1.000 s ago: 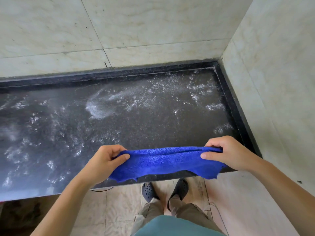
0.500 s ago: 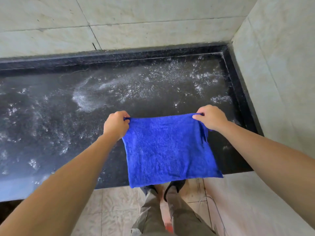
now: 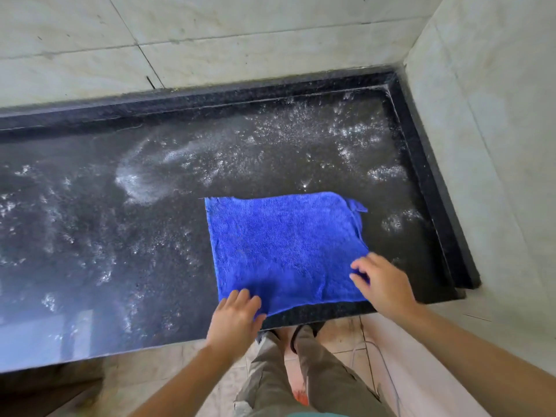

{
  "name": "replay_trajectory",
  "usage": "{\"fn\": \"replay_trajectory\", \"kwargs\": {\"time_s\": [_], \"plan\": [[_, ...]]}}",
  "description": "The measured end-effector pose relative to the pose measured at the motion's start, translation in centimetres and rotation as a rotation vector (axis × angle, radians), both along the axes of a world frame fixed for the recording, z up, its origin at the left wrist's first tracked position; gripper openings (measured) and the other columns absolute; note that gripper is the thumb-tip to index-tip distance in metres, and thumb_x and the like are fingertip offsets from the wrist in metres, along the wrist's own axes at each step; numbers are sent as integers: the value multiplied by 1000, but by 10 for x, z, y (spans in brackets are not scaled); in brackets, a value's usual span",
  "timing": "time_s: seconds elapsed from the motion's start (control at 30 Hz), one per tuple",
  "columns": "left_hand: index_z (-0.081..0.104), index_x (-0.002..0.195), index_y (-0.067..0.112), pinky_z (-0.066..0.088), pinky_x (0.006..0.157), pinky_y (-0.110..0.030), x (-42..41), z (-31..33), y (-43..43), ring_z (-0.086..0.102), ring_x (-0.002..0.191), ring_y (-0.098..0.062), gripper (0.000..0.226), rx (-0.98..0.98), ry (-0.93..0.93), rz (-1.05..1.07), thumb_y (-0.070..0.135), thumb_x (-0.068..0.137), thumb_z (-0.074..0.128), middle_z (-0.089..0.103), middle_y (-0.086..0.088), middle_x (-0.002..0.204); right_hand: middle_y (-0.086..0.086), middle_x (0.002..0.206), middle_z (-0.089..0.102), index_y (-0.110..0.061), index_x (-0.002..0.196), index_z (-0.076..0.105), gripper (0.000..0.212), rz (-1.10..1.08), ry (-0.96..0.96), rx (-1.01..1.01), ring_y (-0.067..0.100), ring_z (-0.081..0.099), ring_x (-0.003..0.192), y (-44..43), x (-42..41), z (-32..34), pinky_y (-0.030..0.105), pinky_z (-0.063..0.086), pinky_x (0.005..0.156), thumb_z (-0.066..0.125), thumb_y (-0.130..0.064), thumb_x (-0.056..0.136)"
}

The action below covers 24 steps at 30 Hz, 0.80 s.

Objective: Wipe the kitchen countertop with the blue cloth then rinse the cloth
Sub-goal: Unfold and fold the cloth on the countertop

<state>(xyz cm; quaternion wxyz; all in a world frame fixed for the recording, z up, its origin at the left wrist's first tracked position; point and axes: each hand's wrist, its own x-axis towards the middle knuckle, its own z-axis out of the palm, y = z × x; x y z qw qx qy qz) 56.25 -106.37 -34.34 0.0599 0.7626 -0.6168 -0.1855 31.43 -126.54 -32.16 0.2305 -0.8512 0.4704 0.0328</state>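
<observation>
The blue cloth (image 3: 285, 248), held up by its top corners half a second ago, now lies spread flat on the countertop (image 3: 120, 236) by the front edge, toward the right end. The left hand (image 3: 234, 320) and right hand (image 3: 382, 284) have let go and now lie with loose fingers on its near corners.

Bright, soft, even light; pale wall tiles (image 3: 270, 40) read slightly greenish. Dark countertop (image 3: 90, 236) shows a broad bluish-white glare along its front left edge, washing out the speckle there. Shadows faint: a soft dark patch on the blue cloth (image 3: 285, 245) by the left hand (image 3: 236, 320). Right hand (image 3: 383, 284) motion-blurred at the fingers — left sharper. Straight edges bow toward the frame borders.
</observation>
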Motion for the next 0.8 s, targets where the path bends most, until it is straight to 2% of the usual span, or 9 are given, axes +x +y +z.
{"fn": "replay_trajectory", "kwargs": {"time_s": [0.1, 0.2, 0.27, 0.4, 0.47, 0.53, 0.63, 0.7, 0.8], "plan": [[60, 77, 21, 48, 56, -31, 5, -12, 30, 50, 68, -19, 24, -6, 2, 17, 42, 80, 50, 51, 5, 75, -10, 85, 61, -19, 94, 70, 15, -53, 2, 64, 8, 59, 74, 16, -32, -2, 20, 45, 60, 73, -25, 81], [61, 75, 21, 50, 53, -31, 7, -9, 25, 53, 65, -18, 29, -9, -12, 17, 47, 78, 48, 51, 6, 72, -12, 80, 61, -18, 96, 69, 19, -233, -98, 49, 6, 57, 65, -3, -23, 2, 21, 45, 59, 70, -32, 82], [63, 73, 20, 48, 52, -31, 1, -2, 3, 55, 63, -19, 30, -52, 6, 18, 45, 81, 48, 52, 5, 72, -10, 88, 64, -22, 105, 65, 30, -361, -77, 33, 11, 60, 73, -28, -7, 2, 26, 47, 63, 67, -43, 83], [63, 77, 14, 46, 48, -31, -26, 15, -88, 52, 61, -24, 5, -199, 67, -86, 16, 81, 62, 52, -1, 74, -10, 94, 69, -26, 109, 64, 34, -350, 139, 142, 17, 64, 85, -48, 8, -2, 29, 49, 69, 63, -50, 84], [65, 77, 12, 37, 46, -27, -47, 23, -149, 51, 60, -24, 18, -192, 41, -185, 3, 67, 76, 53, -3, 75, -11, 95, 70, -27, 108, 66, 31, -355, 154, 136, 16, 65, 86, -42, 3, 0, 30, 52, 71, 63, -48, 84], [66, 96, 14, 31, 53, -28, -71, 34, -201, 53, 75, -23, 35, -93, -35, -296, -2, 65, 74, 55, -4, 95, -12, 98, 70, -29, 109, 63, 33, -378, 194, 125, 17, 65, 88, -33, -9, 1, 30, 51, 72, 63, -50, 84], [40, 139, 22, 33, 67, -30, -97, 31, -252, 46, 107, -25, 64, 83, -135, -459, 0, 81, 59, 39, -6, 130, -12, 90, 69, -30, 106, 62, 26, -399, 258, 120, 18, 65, 84, -15, -27, -3, 28, 49, 70, 62, -45, 85], [46, 135, 21, 36, 68, -33, -101, 25, -269, 48, 110, -26, 55, 142, -155, -496, 1, 85, 56, 42, -6, 125, -10, 85, 69, -28, 93, 65, 15, -443, 210, 150, 16, 62, 76, -5, -35, -6, 27, 47, 66, 61, -40, 86], [63, 113, 17, 35, 65, -35, -90, 14, -280, 54, 103, -27, 27, 155, -113, -507, 6, 91, 52, 49, -5, 111, -10, 74, 64, -24, 83, 60, 11, -543, -37, 207, 12, 59, 68, 1, -45, -7, 29, 47, 63, 60, -34, 87]]}}
